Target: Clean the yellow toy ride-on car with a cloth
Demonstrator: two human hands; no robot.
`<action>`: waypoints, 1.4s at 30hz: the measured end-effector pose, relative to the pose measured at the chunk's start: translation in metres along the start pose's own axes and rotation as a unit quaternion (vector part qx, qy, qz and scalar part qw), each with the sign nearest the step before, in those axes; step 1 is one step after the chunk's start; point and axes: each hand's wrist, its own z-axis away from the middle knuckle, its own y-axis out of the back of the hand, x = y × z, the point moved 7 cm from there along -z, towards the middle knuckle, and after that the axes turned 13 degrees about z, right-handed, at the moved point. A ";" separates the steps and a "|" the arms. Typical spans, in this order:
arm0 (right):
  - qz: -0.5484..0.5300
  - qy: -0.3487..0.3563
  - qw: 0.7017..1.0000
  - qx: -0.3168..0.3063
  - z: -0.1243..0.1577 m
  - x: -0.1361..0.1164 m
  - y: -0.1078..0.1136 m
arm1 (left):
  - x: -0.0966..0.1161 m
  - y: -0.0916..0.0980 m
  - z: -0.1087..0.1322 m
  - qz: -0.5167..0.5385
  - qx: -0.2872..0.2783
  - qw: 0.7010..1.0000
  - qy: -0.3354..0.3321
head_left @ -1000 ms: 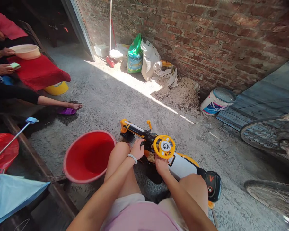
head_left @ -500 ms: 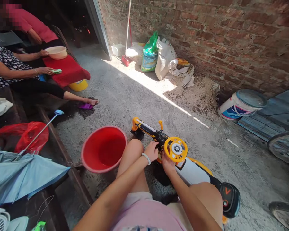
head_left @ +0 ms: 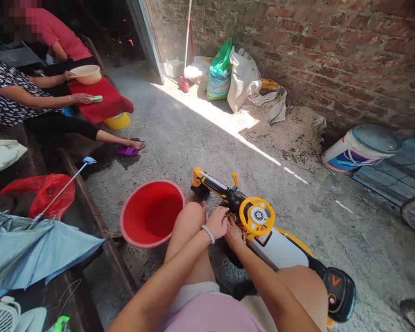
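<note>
Between my knees stands a child's ride-on toy (head_left: 283,251) with a yellow steering wheel (head_left: 257,216). My left hand (head_left: 217,223), a beaded bracelet (head_left: 208,234) at its wrist, is just left of the wheel with its fingers curled. My right hand (head_left: 234,234) is close beside it, partly below the wheel's rim, fingers bent inward. Around the fingers shows some small brownish-red, crinkled material (head_left: 242,229), too small to name. What the fingertips grip is hidden. To the left of my knee sits a red tub (head_left: 134,214).
A blue umbrella (head_left: 55,246) and red plastic bag (head_left: 51,196) lie at the left. Two people sit beyond, one holding a pale basin (head_left: 86,75). Sacks (head_left: 242,78), a grain heap (head_left: 290,133) and a paint bucket (head_left: 358,150) line the brick wall (head_left: 314,55).
My right hand has drawn left from under the wheel, closer to my left hand, and brownish-red material now shows around the fingers. The whole view has shifted slightly.
</note>
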 end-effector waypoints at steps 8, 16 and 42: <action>-0.007 -0.001 1.000 -0.014 0.031 0.011 -0.016 | -0.008 -0.002 -0.015 0.004 0.002 1.000 0.004; 0.028 -0.085 0.996 -0.023 0.130 0.059 -0.055 | -0.012 -0.003 -0.011 -0.003 0.016 1.000 0.019; -0.373 -0.388 0.821 0.188 0.167 0.188 -0.052 | -0.018 0.007 -0.014 -0.007 0.019 1.000 0.016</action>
